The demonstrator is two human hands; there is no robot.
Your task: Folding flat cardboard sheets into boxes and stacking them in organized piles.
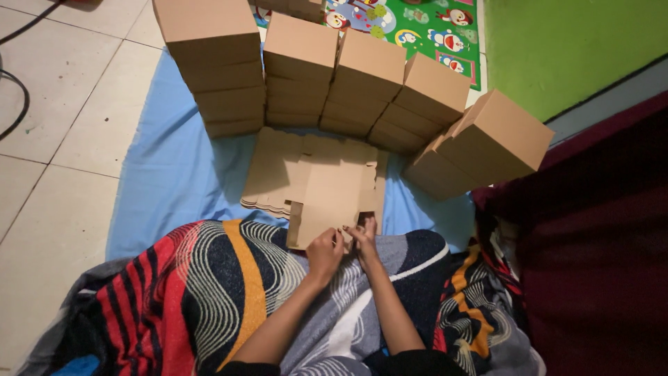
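Both your left hand (324, 252) and right hand (363, 240) are pinching the cardboard blank (332, 198) at its near edge; crease flaps firmly, away from your fingers.

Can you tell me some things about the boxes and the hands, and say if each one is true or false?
1. Both hands are on a flat cardboard piece. True: the left hand and the right hand touch the near edge of the unfolded cardboard box.
2. The finished boxes are scattered one by one. False: the folded cardboard boxes stand in stacks behind the flat pieces.
3. The flat cardboard lies on a blue sheet. True: the pile of flat cardboard blanks rests on the blue sheet.
4. The lap is covered by a plain white cloth. False: the striped blanket has red, orange, black and grey bands.
5. The colourful mat is red. False: the cartoon play mat is mostly green.
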